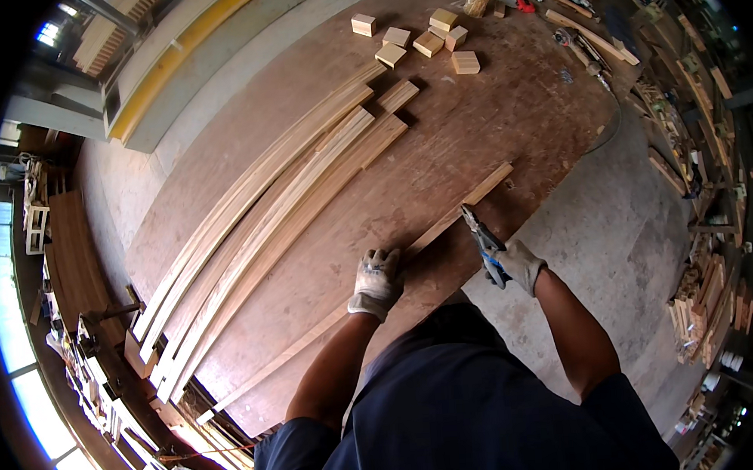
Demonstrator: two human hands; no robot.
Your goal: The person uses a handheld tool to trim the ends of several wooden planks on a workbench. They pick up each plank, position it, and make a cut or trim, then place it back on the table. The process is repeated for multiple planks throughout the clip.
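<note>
A long thin wooden strip (313,332) lies along the near edge of the brown tabletop (325,238). My left hand (377,283), in a pale work glove, is closed over the strip and presses it to the table. In my gloved right hand (520,263) is a pair of pliers (482,233) with dark jaws and blue on the handles. The tips of the jaws touch the strip near its far right end. Whatever the jaws grip there is too small to make out.
Several long wooden boards (263,207) lie side by side on the table's left half. Small wood blocks (428,44) are scattered at the far side. A power tool (581,50) with a cord rests at the far right. Timber offcuts (704,301) are stacked beyond the concrete floor (605,230).
</note>
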